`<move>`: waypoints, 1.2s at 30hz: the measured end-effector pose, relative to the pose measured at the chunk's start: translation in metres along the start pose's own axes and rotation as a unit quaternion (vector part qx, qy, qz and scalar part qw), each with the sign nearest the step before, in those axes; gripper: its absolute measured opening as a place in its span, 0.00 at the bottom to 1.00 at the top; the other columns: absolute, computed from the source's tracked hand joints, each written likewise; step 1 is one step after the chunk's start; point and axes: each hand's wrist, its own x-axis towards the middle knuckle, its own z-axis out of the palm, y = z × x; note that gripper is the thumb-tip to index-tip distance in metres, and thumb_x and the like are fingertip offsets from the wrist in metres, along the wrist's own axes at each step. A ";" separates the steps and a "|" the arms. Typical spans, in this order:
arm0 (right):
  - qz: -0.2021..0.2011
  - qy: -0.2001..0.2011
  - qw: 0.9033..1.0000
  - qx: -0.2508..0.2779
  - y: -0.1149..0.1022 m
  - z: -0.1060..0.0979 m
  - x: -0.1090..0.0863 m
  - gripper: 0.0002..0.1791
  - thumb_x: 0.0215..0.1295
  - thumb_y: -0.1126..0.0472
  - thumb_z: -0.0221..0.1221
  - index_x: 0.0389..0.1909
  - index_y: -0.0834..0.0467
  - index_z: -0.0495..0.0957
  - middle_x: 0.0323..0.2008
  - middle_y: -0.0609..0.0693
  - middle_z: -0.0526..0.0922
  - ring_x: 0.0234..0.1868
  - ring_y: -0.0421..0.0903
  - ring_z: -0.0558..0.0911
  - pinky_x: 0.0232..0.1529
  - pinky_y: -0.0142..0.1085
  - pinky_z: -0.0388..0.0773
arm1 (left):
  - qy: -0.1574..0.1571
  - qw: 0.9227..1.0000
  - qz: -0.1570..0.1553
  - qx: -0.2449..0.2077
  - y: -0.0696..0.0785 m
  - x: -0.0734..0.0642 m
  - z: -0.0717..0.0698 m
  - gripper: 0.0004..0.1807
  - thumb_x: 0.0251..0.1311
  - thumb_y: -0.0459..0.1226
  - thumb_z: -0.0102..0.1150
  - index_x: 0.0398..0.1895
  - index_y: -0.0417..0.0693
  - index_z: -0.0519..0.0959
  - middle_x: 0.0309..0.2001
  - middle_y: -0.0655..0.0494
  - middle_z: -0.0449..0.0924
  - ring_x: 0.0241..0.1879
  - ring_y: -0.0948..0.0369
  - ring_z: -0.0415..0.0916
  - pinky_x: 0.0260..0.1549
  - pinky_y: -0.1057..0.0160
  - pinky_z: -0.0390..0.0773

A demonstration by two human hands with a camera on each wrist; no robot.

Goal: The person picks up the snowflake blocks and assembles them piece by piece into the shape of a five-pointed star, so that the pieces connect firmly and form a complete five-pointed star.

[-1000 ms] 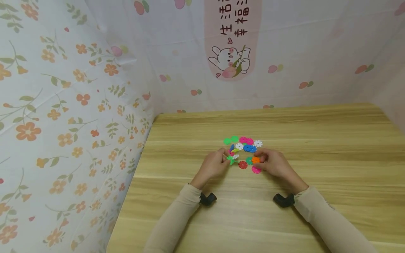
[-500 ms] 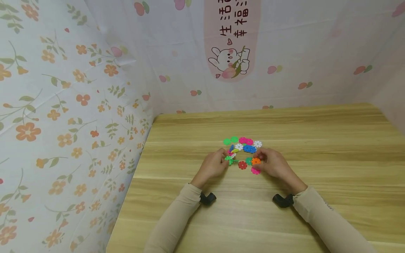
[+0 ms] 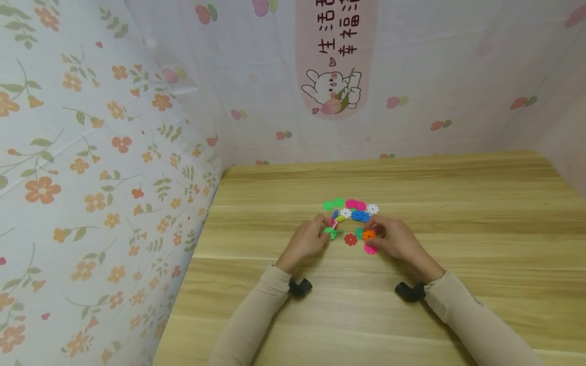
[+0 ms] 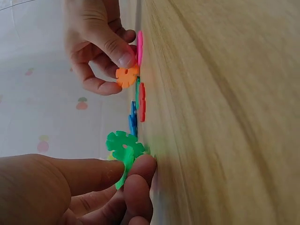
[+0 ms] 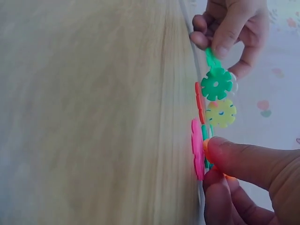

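Note:
My left hand [image 3: 308, 238] pinches a green notched plastic disc between thumb and fingers. Slotted to it at an angle is a second green disc [image 4: 123, 142], seen close in the left wrist view. Behind these, a yellow disc [image 5: 221, 113] shows in the right wrist view. My right hand [image 3: 397, 238] pinches an orange notched disc [image 3: 369, 235] at its edge, just over the table. A pink disc [image 3: 371, 249] and a teal-green one [image 3: 359, 233] lie right by it. Between the hands a red disc [image 3: 350, 239] lies flat.
Beyond the hands, several more discs lie on the wooden table [image 3: 435, 193]: green [image 3: 328, 205], pink [image 3: 351, 204], white [image 3: 373, 209] and blue [image 3: 358, 215]. A patterned cloth [image 3: 256, 86] hangs behind the table, and another hangs at its left side.
The joined green discs in my left hand have turned and shifted slightly left and nearer. The orange disc in my right hand has come slightly nearer, facing the head camera more.

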 end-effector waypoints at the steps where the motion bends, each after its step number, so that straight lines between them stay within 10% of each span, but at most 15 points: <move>1: -0.002 0.001 1.000 0.001 0.000 0.000 -0.001 0.14 0.56 0.63 0.73 0.43 0.53 0.82 0.36 0.47 0.84 0.36 0.46 0.79 0.37 0.41 0.77 | -0.002 1.000 0.000 -0.005 -0.001 0.000 0.000 0.13 0.70 0.35 0.57 0.55 0.45 0.73 0.21 0.63 0.79 0.17 0.66 0.66 0.19 0.68 0.64; 17: 0.008 -0.013 0.992 0.125 -0.023 -0.023 -0.012 0.15 0.62 0.65 0.69 0.48 0.59 0.78 0.36 0.52 0.81 0.36 0.50 0.80 0.32 0.34 0.80 | 0.038 0.996 0.078 -0.026 0.019 -0.012 -0.013 0.20 0.72 0.39 0.56 0.63 0.44 0.70 0.23 0.63 0.77 0.17 0.66 0.66 0.17 0.68 0.64; 36: -0.067 0.016 0.980 0.184 -0.086 -0.043 -0.027 0.11 0.63 0.64 0.68 0.45 0.55 0.80 0.35 0.50 0.82 0.37 0.47 0.81 0.36 0.33 0.81 | 0.049 0.973 0.208 -0.088 0.064 -0.039 -0.027 0.15 0.69 0.40 0.61 0.54 0.44 0.75 0.32 0.55 0.85 0.24 0.71 0.74 0.23 0.71 0.73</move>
